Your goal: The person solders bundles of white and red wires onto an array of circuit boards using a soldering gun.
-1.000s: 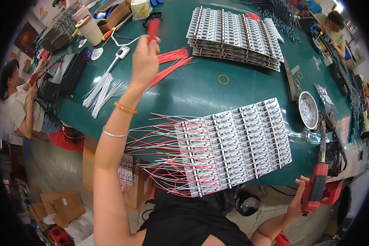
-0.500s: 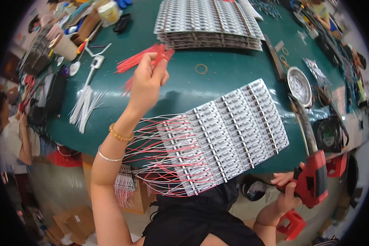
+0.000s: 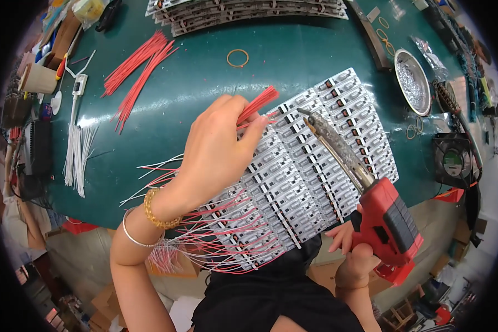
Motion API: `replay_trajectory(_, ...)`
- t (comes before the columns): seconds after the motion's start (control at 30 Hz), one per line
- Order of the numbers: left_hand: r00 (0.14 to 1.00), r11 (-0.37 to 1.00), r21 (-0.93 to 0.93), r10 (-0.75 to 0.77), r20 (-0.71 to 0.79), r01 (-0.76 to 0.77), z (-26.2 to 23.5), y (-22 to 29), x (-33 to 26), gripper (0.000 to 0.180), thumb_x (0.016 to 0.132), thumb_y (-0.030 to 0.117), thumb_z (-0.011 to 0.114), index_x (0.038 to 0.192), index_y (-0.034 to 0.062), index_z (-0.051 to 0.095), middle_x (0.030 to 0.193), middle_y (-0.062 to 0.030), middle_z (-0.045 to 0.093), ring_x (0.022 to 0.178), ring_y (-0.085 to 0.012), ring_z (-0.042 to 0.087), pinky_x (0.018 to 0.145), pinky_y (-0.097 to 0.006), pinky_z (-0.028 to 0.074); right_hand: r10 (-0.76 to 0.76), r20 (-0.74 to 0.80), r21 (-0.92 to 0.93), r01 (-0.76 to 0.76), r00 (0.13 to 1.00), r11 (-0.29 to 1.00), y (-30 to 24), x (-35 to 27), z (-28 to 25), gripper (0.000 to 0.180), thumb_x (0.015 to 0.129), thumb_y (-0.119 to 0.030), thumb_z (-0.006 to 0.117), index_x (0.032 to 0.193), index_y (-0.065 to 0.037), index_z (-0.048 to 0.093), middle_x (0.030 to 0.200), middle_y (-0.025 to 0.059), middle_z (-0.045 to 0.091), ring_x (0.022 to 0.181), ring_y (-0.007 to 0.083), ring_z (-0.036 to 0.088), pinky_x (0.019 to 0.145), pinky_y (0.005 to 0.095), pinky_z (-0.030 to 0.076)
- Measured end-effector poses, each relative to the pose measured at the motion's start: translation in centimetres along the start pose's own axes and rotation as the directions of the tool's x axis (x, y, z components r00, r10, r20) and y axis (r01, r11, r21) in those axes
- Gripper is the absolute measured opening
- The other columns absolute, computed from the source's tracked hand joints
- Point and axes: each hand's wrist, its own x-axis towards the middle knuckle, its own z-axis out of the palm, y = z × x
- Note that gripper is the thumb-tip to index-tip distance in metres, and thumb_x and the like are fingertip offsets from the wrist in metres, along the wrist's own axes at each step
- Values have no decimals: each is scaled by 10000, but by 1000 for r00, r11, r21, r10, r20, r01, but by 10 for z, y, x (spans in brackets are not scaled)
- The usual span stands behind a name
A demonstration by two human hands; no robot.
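Observation:
My left hand (image 3: pixel 214 148) pinches a small bundle of red wires (image 3: pixel 262 102) over the upper left part of a pale circuit board panel (image 3: pixel 310 191). The wires' tips point up and to the right. Rows of small parts cover the panel, which lies tilted at the table's near edge. Red and white wires (image 3: pixel 191 248) trail from its left side, partly behind my left forearm. My right hand (image 3: pixel 359 261) grips a red and black soldering gun (image 3: pixel 391 222). Its thin tip sits just above the panel, right of the wire bundle.
Loose red wires (image 3: pixel 142 69) and white wires (image 3: pixel 78 157) lie on the green table (image 3: pixel 193 63). A stack of similar panels (image 3: pixel 249 15) stands at the back. To the right are a metal bowl (image 3: pixel 412 83), a dark bar (image 3: pixel 372 41) and a small fan (image 3: pixel 452 160).
My left hand has come from the loose red wires to over the panel, carrying a bundle. The soldering gun has swung left and its tip now reaches over the panel. The view has shifted.

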Motion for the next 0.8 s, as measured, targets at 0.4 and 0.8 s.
replay_trajectory(0.4,991,995,75,80,-107,-72,12,-14,-5,192,885,124,678,867,-34,570,832,-159,578,692,-327,587,606,-415,456,9,72,0,-9,997,1000,8,0,0,868,804,-621,696,1232,103,481,511,-17,436,409,122,469,455,269,401)
replay_trajectory(0.8,980,986,80,156,-126,-147,9,-19,-4,194,876,126,681,837,-11,549,805,-159,559,665,-358,599,568,-442,465,-7,-37,-311,-5,999,951,43,-20,-33,567,846,-506,718,1102,-7,632,966,64,636,820,219,603,700,346,484)
